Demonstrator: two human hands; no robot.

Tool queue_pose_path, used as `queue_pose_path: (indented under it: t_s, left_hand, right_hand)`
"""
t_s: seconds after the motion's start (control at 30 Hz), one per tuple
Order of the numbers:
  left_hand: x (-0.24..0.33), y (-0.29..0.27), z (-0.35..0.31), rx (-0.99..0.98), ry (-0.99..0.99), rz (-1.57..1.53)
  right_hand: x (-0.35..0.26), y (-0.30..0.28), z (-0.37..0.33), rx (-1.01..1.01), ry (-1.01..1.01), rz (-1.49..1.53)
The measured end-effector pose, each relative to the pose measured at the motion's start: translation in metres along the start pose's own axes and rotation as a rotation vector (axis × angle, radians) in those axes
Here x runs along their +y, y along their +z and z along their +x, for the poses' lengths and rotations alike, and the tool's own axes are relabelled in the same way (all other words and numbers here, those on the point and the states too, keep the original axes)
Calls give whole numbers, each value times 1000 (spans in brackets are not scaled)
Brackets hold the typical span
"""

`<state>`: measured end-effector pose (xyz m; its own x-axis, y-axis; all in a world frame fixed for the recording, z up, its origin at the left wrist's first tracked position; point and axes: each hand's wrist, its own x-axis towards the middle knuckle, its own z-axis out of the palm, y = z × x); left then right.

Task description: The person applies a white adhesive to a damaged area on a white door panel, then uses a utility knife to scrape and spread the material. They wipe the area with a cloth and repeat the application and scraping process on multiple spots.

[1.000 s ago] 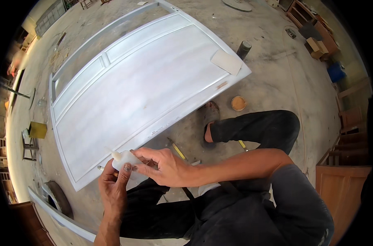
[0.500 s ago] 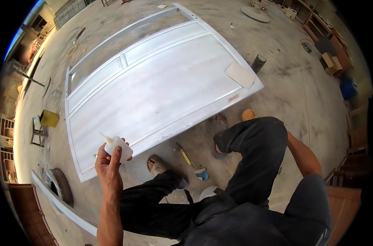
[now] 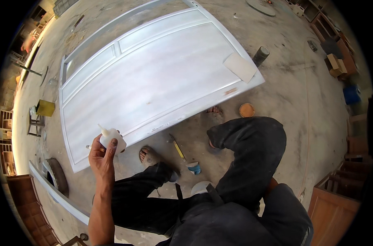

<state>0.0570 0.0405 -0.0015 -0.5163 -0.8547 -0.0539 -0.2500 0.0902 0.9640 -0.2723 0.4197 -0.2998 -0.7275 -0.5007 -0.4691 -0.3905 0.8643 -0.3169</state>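
My left hand (image 3: pixel 104 152) is closed round a small white squeeze bottle (image 3: pixel 114 138) with a pointed nozzle tilted up to the left. A thin white stick, like a cigarette (image 3: pixel 88 146), pokes out between its fingers. Beyond the bottle lies a large panelled board (image 3: pixel 153 86), coated whitish-grey. A pale sheet (image 3: pixel 239 67), perhaps sandpaper, rests near its right corner, with a bare brownish patch (image 3: pixel 230 91) beside it. Only a sliver of my right arm (image 3: pixel 271 185) shows behind my right leg; that hand is hidden.
On the floor between my feet lies a yellow-handled tool (image 3: pixel 178 149), near a blue-and-white scrap (image 3: pixel 194 167). A round orange-brown tub (image 3: pixel 247 110) and a dark can (image 3: pixel 261 55) stand right of the board. At left are a tyre (image 3: pixel 57 177), a long grey strip (image 3: pixel 57 194) and a yellow-green container (image 3: pixel 45 108).
The view has shifted slightly. My right arm, visible outside my right knee before, has moved inward and down behind the leg. My left hand still holds the bottle in much the same pose.
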Motion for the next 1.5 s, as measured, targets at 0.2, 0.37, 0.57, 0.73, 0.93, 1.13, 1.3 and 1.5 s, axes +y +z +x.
queue_pose_path:
  t_s: [0.2,0.37,0.57,0.73,0.93,1.13,1.3,1.5]
  left_hand:
    - [-2,2,-3,-22,-11,39]
    - [-1,-1,-6,-7,-3,68]
    - [4,4,-11,-37,3,34]
    - [4,-4,-10,-106,-31,43]
    - [3,0,-12,-87,4,-41]
    - [2,1,-15,-91,18,-16]
    - [7,2,-21,-142,-40,23]
    - [3,5,-29,-222,-55,-56]
  right_hand:
    - [-10,9,-19,33,22,61]
    - [-15,13,-29,53,31,100]
    - [-16,12,-33,85,47,126]
    - [-16,12,-41,101,64,140]
    - [-21,16,-48,116,81,165]
    - [-17,11,-58,160,107,200]
    - [-2,-24,-64,316,139,277]
    - [28,-208,-23,665,-110,486]
